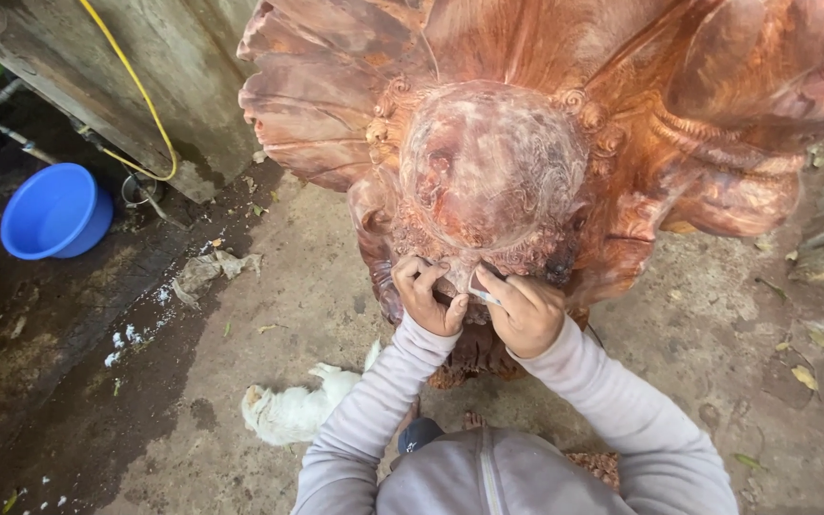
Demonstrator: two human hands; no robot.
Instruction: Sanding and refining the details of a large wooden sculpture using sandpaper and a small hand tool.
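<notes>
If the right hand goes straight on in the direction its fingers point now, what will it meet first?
The right hand points up and left with a small pale tool. Almost at once it would meet the lower edge of the reddish wood carving, probably near the left hand; depth is unclear.

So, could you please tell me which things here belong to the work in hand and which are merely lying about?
In use:
- large reddish wood carving
- small flat piece, seemingly sandpaper, in the right hand
- left hand, pressed against the carving

Lying about:
- blue basin
- yellow hose
- white animal on the ground
- crumpled rag
- fallen leaves
</notes>
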